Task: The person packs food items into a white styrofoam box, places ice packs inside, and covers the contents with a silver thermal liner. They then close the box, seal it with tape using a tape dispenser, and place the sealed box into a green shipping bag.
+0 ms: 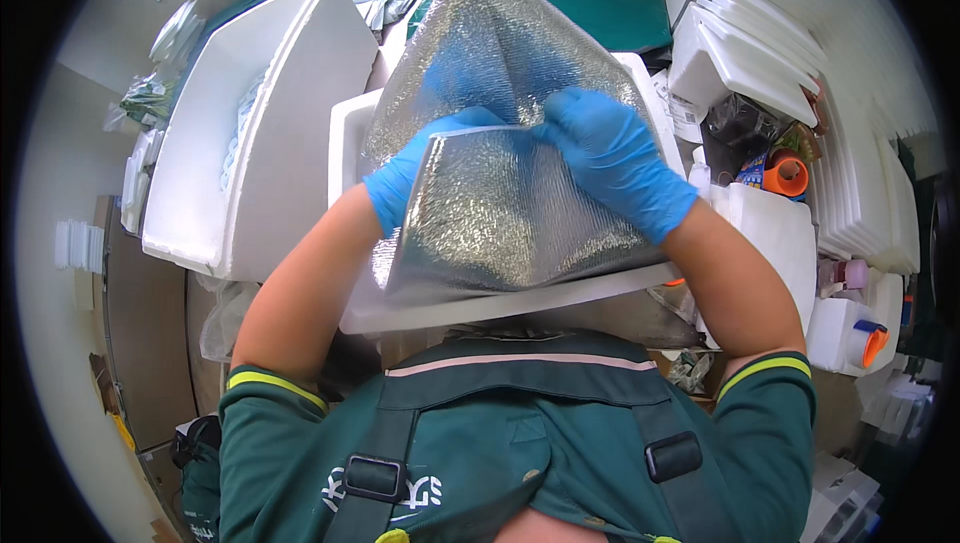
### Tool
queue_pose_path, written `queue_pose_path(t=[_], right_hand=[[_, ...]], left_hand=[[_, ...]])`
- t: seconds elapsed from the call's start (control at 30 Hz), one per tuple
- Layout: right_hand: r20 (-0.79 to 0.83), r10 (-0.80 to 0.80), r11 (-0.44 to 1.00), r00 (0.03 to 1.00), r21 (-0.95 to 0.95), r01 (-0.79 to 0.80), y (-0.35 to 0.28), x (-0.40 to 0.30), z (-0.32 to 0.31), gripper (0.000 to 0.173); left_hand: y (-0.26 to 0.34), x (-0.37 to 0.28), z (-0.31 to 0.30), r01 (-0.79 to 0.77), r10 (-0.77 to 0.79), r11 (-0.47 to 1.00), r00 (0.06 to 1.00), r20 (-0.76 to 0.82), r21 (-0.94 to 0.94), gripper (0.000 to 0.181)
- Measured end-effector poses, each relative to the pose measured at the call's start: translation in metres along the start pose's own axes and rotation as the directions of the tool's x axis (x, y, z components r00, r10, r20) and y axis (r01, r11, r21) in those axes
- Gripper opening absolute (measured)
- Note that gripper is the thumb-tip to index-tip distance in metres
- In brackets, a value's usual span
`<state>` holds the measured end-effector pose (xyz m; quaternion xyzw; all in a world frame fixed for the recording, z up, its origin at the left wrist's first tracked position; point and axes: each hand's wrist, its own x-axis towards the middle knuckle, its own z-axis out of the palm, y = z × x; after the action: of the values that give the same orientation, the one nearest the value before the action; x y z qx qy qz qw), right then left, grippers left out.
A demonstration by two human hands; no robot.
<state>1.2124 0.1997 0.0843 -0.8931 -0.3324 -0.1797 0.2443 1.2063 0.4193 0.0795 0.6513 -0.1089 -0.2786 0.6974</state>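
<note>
A silver foil insulation bag (472, 205) stands inside a white foam box (517, 309), its back side rising to a point. My right hand (600, 153), in a blue glove, grips the top edge of the bag's near side with closed fingers. My left hand (420, 160), gloved in the same blue, is at the left of that edge, partly behind the foil. Its fingertips are hidden, so I cannot tell how firmly it holds the bag. The foil reflects the blue of the gloves.
Another white foam box (300, 130) with items inside is at the left. Green material (600, 2) lies behind the bag. Stacked white foam lids (757, 40), an orange tape dispenser (786, 174) and a white container (772, 243) are at the right.
</note>
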Motion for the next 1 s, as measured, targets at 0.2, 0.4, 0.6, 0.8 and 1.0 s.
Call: queue_pose_path(t=[0.2, 0.4, 0.6, 0.8, 1.0], right_hand=[[0.075, 0.117, 0.981, 0.99, -0.166, -0.103, 0.005, -0.002, 0.025, 0.019], [0.008, 0.136, 0.976, 0.991, -0.171, -0.133, 0.01, 0.009, 0.033, 0.018], [-0.51, -0.224, 0.967, 0.831, -0.223, 0.124, 0.017, 0.094, 0.001, 0.021], [-0.041, -0.228, 0.973, 0.973, 0.01, 0.229, -0.019, 0.051, -0.017, 0.016], [0.087, -0.045, 0.999, 0.995, -0.007, 0.045, -0.05, -0.093, -0.009, 0.023]], left_hand=[[0.049, -0.03, 0.031, -0.269, 0.614, 0.534, 0.775, -0.149, 0.801, 0.022], [-0.028, -0.034, 0.054, -0.224, 0.387, 0.047, 0.903, 0.189, 0.973, 0.065], [-0.029, -0.03, 0.045, -0.267, 0.391, 0.015, 0.889, 0.24, 0.963, 0.065], [-0.025, -0.037, 0.041, -0.29, 0.343, 0.117, 0.909, 0.236, 0.95, 0.065], [-0.029, -0.037, 0.047, -0.308, 0.412, 0.073, 0.876, 0.253, 0.949, 0.07]])
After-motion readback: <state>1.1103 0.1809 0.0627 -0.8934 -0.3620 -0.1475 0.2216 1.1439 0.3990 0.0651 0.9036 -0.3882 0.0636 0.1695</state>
